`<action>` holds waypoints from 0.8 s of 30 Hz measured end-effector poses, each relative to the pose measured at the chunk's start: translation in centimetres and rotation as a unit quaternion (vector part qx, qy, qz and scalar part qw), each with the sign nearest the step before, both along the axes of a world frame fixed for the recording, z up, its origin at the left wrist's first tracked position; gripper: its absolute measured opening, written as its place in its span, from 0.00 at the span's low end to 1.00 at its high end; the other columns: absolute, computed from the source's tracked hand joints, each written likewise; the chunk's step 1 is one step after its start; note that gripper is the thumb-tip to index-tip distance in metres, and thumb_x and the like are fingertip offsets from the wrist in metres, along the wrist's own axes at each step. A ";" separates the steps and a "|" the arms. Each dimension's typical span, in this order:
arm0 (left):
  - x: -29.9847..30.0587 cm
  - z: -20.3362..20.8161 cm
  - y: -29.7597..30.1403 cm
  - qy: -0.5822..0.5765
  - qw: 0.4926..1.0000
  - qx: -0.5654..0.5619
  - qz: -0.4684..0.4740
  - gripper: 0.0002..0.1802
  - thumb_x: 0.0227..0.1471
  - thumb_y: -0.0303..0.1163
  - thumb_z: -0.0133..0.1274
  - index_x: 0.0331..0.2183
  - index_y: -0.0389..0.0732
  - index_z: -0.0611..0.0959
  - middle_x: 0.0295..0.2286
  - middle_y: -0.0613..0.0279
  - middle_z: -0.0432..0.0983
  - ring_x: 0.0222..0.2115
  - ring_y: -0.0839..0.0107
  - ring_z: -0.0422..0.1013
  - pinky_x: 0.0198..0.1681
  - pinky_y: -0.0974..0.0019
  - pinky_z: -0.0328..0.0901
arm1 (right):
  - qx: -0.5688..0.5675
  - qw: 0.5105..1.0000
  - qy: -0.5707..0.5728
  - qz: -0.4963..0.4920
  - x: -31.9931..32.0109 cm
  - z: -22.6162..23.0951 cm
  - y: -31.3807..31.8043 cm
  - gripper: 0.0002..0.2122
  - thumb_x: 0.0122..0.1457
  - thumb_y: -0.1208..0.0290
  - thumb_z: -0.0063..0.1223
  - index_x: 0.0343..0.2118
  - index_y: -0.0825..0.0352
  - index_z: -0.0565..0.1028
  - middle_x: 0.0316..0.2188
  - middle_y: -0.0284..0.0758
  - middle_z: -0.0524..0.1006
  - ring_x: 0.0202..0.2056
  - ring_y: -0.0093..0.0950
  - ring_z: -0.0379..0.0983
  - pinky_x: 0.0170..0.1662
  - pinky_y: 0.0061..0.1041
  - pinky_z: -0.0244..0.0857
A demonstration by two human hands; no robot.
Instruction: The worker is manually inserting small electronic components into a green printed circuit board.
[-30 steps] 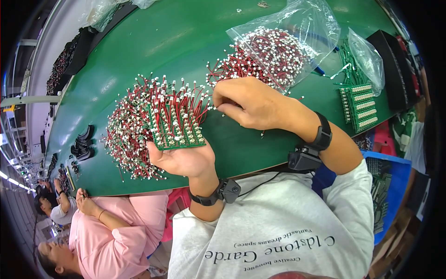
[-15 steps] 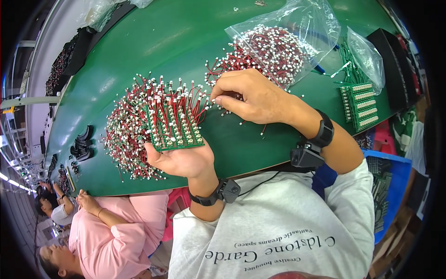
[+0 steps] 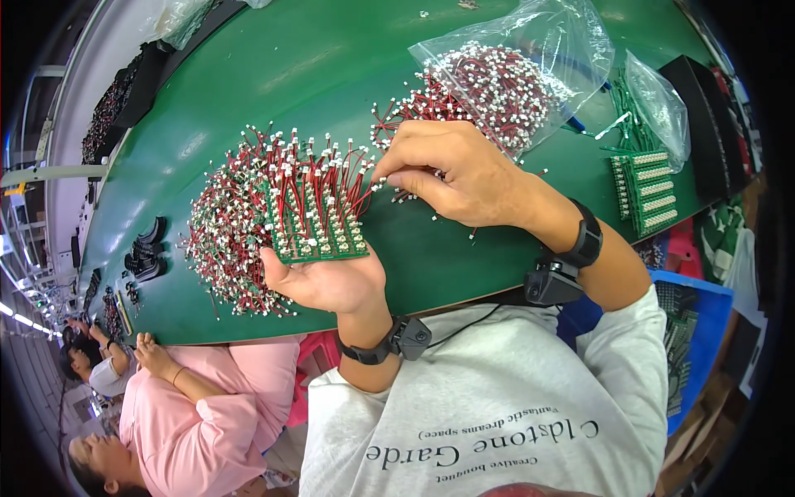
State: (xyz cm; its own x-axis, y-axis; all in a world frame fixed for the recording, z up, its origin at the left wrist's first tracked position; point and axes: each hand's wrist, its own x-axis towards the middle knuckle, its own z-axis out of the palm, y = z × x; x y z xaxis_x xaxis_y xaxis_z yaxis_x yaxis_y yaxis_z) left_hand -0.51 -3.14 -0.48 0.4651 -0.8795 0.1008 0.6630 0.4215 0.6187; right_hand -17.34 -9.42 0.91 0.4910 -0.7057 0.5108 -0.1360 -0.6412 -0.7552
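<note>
A long green table is seen in a busy work room, and a person in pink is seen sitting at the lower left. On the table, a big heap of red wires with white ends is spread at the left. A second heap is partly covered by a clear bag farther back. A stack of green boards is set at the right, near a black box.

One green board is held up in front of the left heap by the left hand. The palm is turned up under its lower edge, and the thumb is kept at its left side. The other fingers are hidden. Red wires are stood up in rows on the board. The right hand is held at the board's right side, with thumb and pointing finger almost together by the white wire ends. Whether a wire is pinched there cannot be told.

Compared with one second ago, the pointing finger is stretched out more. The board is held in nearly the same place, and the two hands are kept apart.
</note>
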 end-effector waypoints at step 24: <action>-1.0 -0.3 0.8 0.043 0.989 -0.035 -0.137 0.37 0.54 0.54 0.36 0.54 0.33 0.71 0.48 0.47 0.72 0.49 0.54 0.69 0.55 0.51 0.60 | -0.099 0.993 0.043 -0.041 2.1 0.2 3.8 0.05 0.44 0.80 0.59 0.26 0.69 0.75 0.22 0.35 0.69 0.23 0.33 0.71 0.25 0.30 0.67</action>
State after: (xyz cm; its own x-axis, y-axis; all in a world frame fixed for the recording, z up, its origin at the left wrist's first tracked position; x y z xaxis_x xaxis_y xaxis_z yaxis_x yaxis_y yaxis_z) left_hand -1.53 -2.33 -0.74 0.2199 -0.9660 0.1361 0.8068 0.2585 0.5313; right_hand -15.20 -5.65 1.13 0.4846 -0.6347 0.6020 -0.2527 -0.7604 -0.5983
